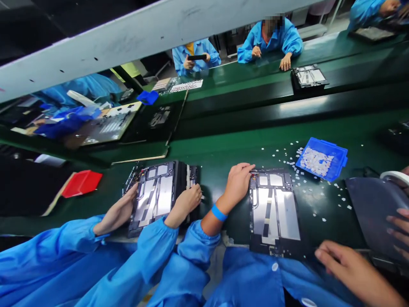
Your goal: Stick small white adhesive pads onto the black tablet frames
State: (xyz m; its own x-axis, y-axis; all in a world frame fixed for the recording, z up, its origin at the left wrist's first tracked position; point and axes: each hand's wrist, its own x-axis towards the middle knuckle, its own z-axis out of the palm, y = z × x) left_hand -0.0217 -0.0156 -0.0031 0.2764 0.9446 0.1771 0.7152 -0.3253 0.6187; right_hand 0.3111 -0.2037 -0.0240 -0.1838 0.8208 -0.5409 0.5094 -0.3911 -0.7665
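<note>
An opened tablet back frame [275, 211] with silver panels lies on the green belt in front of me. My left hand [238, 184], with a blue wristband, curls its fingers over the frame's top left corner. My right hand [347, 262] lies low at the frame's bottom right corner, fingers stretched out towards it and holding nothing. Small white bits [319, 187] are scattered on the belt to the right of the frame.
A co-worker at my left holds a second tablet frame [158, 194] with both hands. A blue tray [338, 151] of white bits stands at the right, a red tray [82, 182] at the left. Another person's fingers [398, 226] rest on a dark panel [370, 209]. Workers sit across the line.
</note>
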